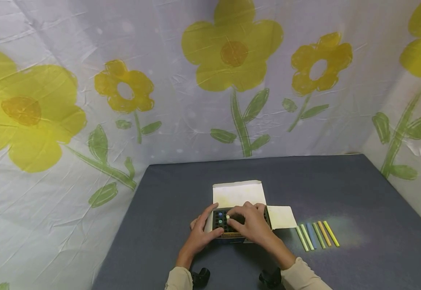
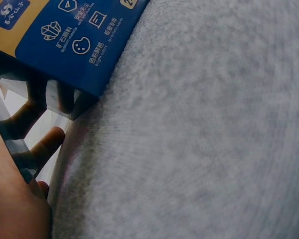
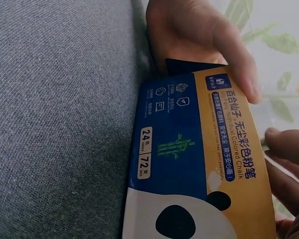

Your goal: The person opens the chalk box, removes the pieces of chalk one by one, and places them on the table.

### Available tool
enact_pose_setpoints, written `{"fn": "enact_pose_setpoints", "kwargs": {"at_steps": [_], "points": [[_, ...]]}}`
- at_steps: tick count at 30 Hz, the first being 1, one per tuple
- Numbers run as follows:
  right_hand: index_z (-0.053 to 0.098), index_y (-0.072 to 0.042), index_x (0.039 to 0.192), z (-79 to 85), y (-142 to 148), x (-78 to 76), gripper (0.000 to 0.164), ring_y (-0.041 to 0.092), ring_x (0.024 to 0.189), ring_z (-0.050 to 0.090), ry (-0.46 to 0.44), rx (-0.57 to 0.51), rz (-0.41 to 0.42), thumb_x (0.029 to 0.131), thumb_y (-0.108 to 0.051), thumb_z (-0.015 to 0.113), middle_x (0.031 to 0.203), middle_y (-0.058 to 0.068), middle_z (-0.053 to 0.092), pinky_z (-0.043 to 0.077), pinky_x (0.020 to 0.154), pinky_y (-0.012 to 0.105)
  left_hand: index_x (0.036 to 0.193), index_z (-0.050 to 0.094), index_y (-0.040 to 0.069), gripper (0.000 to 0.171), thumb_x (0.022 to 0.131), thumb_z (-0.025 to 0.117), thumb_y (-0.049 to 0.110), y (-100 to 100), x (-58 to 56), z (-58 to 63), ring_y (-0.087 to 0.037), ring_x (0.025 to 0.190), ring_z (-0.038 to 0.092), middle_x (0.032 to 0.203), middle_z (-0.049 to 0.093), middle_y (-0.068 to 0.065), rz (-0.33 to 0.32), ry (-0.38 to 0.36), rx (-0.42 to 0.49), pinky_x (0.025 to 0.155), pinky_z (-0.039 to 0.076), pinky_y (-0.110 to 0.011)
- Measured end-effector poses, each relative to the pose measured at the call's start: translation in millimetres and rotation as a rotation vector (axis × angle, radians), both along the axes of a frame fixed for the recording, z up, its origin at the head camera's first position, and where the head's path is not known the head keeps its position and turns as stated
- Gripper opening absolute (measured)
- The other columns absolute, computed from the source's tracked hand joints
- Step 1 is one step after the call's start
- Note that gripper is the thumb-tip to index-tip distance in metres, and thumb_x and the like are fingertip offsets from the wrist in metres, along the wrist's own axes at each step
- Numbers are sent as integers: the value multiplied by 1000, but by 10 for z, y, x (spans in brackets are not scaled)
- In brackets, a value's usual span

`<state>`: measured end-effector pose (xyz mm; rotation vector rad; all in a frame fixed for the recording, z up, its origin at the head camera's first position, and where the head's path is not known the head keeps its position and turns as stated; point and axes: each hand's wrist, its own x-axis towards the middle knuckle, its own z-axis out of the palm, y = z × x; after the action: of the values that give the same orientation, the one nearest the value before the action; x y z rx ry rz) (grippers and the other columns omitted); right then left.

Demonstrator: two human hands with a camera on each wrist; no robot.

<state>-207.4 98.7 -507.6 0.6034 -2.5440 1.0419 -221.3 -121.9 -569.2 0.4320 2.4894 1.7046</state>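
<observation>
An open chalk box (image 3: 174, 124), blue and orange with a panda print, sits on the table in front of me. My left hand (image 1: 200, 234) holds its left end, thumb at the front edge and fingers towards the back corner. With thumb and forefinger, my right hand (image 1: 254, 225) pinches the top of a pale chalk stick (image 1: 228, 216) over the dark holed insert. A blue chalk end (image 1: 220, 214) and a green chalk end (image 1: 220, 222) show left of it. The right hand hides much of the insert.
The box's white lid (image 1: 237, 195) lies folded back, and a white side flap (image 1: 282, 217) sticks out right. Beyond it several chalk sticks (image 1: 318, 235) lie in a slanted row on the grey table (image 1: 174, 189). A flowered cloth (image 1: 181, 133) hangs behind.
</observation>
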Motion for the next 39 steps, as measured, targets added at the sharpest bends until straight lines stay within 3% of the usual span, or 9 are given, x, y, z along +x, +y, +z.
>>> {"fn": "enact_pose_setpoints", "kwargs": {"at_steps": [8, 14, 23, 25, 27, 30, 39], "points": [[75, -19, 101, 6, 7, -14, 15, 15, 75, 54, 99, -118, 35, 87, -18, 81, 81, -10, 68, 22, 88, 46, 150, 43, 49, 74, 86, 79, 35, 1, -8, -16, -36, 133, 19, 143, 53, 0, 5, -5, 9, 98, 33, -55], [73, -16, 104, 22, 14, -41, 18, 13, 77, 60, 159, -205, 16, 87, -15, 80, 82, -6, 70, 22, 87, 45, 151, 43, 47, 75, 86, 79, 36, -4, 2, -26, -40, 140, 12, 152, 48, -2, 3, 9, 7, 102, 26, -68], [72, -11, 108, 89, 150, -89, 18, 9, 77, 63, 83, -326, 60, 91, -7, 74, 80, -5, 74, 21, 92, 49, 150, 42, 51, 74, 86, 79, 39, 7, 5, -10, -41, 143, 12, 161, 40, 0, 9, 8, -8, 103, 26, -72], [71, -11, 110, 105, 204, -99, 16, 9, 76, 65, 45, -347, 80, 94, -8, 73, 80, -3, 75, 29, 97, 48, 150, 42, 50, 75, 87, 78, 38, 9, 1, -8, -41, 143, 12, 161, 40, 0, 2, 17, -7, 103, 25, -71], [71, -10, 112, 119, 265, -108, 16, 10, 75, 66, 10, -373, 101, 96, -8, 70, 81, 0, 75, 41, 92, 39, 151, 42, 50, 75, 86, 78, 38, 11, -3, -8, -40, 143, 12, 161, 40, 1, 0, 18, -7, 102, 25, -70], [70, -8, 114, 133, 360, -121, 17, 10, 71, 63, -8, -404, 131, 98, -6, 67, 80, 4, 75, 50, 73, 31, 150, 42, 50, 75, 86, 78, 38, 10, -5, -11, -39, 141, 13, 159, 41, 0, 4, 18, -13, 101, 28, -68], [69, -7, 115, 220, 544, -70, 19, 9, 70, 56, -78, -410, 117, 98, -1, 65, 77, 10, 71, 45, 74, 33, 150, 43, 49, 75, 85, 79, 38, 0, 12, -16, -39, 139, 16, 157, 43, -2, 21, 13, -29, 95, 35, -63]]}}
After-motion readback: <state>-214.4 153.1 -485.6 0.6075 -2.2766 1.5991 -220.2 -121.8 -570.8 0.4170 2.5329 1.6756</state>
